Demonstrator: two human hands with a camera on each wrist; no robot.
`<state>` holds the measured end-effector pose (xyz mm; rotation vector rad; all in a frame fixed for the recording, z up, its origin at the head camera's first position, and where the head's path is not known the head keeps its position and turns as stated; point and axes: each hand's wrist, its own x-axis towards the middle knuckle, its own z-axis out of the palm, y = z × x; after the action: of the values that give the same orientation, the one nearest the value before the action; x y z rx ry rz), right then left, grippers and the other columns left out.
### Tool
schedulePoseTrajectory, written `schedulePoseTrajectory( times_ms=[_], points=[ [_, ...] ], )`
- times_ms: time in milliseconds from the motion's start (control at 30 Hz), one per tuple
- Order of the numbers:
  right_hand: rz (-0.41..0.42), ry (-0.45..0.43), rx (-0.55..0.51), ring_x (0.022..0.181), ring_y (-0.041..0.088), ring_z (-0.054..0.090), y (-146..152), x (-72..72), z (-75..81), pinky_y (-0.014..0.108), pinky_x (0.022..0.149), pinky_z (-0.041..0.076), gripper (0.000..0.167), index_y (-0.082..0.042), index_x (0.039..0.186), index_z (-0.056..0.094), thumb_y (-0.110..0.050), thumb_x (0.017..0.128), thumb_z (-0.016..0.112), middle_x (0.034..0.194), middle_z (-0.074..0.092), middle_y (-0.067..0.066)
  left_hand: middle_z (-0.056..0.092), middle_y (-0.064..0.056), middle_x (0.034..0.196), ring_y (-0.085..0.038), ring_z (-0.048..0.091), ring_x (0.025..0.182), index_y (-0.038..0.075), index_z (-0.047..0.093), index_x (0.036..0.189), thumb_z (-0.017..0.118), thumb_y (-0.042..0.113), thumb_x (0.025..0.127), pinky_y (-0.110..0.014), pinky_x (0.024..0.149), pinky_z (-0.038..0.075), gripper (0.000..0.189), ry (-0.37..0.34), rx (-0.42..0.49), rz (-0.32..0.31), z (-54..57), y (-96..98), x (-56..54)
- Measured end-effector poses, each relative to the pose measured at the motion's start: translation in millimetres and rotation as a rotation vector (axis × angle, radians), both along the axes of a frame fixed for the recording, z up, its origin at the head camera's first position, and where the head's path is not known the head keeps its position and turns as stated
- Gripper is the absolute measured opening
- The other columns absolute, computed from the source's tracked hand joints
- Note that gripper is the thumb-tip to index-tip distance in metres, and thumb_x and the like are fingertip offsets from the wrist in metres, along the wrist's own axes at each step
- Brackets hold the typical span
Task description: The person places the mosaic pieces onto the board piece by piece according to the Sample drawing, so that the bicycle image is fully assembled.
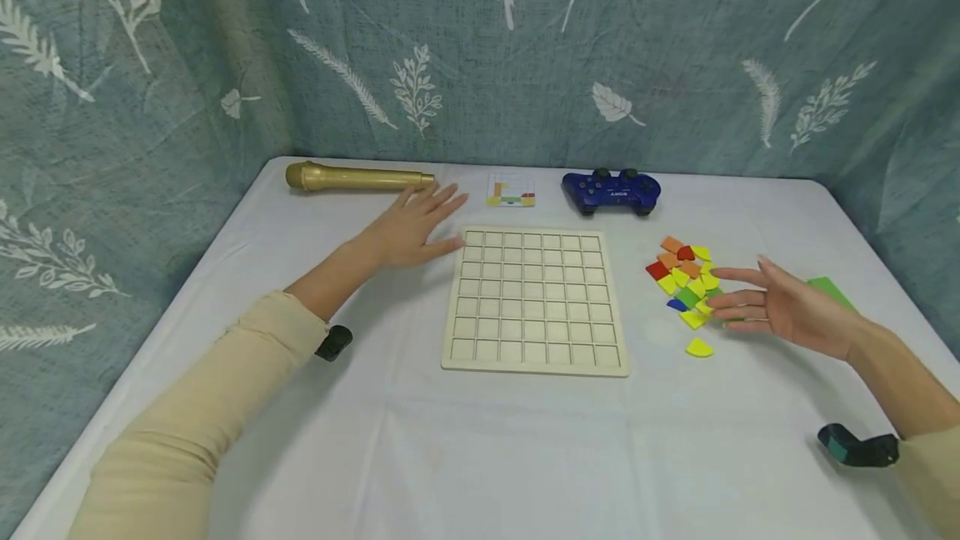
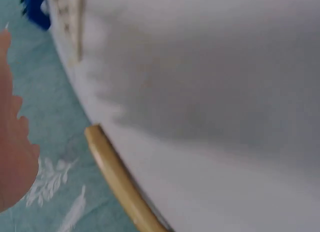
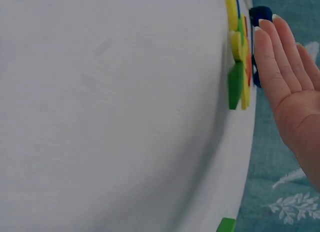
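Note:
My left hand [image 1: 416, 227] is spread above the table with its fingers straight, near the upper left corner of a pale square grid board [image 1: 534, 302]. Nothing is in it. My right hand [image 1: 795, 307] hovers at the right, fingers extended and holding nothing, its fingertips beside a loose pile of flat coloured tiles [image 1: 686, 272] in yellow, orange, red, green and blue. One yellow quarter-round tile [image 1: 700, 347] lies apart, below the pile. Partly behind the right hand is a green piece [image 1: 831, 292]. In the right wrist view the open palm [image 3: 295, 92] shows beside the tiles [image 3: 237, 84].
Along the table's back edge lie a gold microphone [image 1: 360, 177], a small card with a coloured grid pattern [image 1: 512, 190] and a blue game controller [image 1: 612, 192]. A white cloth [image 1: 420, 457] covers the table. A leaf-patterned teal curtain [image 1: 480, 65] hangs behind.

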<state>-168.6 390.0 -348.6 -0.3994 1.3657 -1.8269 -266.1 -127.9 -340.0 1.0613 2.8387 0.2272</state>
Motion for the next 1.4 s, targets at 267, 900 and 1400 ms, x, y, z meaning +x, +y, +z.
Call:
schedulePoseTrajectory(
  times_ms=[267,900,1400],
  points=[
    [-0.089,0.14,0.379,0.114,0.019,0.059,-9.4,10.3,-8.1,0.029,0.093,0.046,0.048,-0.015,0.148,0.033,-0.033,0.107,0.018,0.127,0.061,0.004,0.006,-0.008,0.159,-0.027,0.0,0.144,0.015,0.013,0.155,0.051,0.061,0.09,-0.051,0.113,0.002,0.088,-0.167,-0.088,-0.103,-27.6,17.6,11.7],
    [-0.144,0.335,0.734,0.108,0.007,0.058,-32.8,23.2,-18.9,0.024,0.088,0.047,0.067,-0.001,0.149,0.026,-0.021,0.095,0.061,0.131,0.053,0.021,-0.003,-0.003,0.159,-0.022,-0.005,0.144,0.022,0.007,0.155,0.048,0.071,0.085,-0.052,0.113,0.002,0.095,-0.254,-0.136,-0.098,-37.9,16.7,10.6],
    [-0.166,0.679,0.805,0.09,0.013,0.06,-42.8,26.7,-21.5,0.022,0.077,0.052,0.055,0.005,0.129,0.053,-0.001,0.08,0.075,0.106,0.063,0.011,-0.003,-0.004,0.159,-0.022,-0.006,0.144,0.021,0.007,0.155,0.051,0.068,0.086,-0.052,0.112,0.001,0.094,-0.272,-0.108,-0.074,-37.0,19.9,12.5]
  ],
)
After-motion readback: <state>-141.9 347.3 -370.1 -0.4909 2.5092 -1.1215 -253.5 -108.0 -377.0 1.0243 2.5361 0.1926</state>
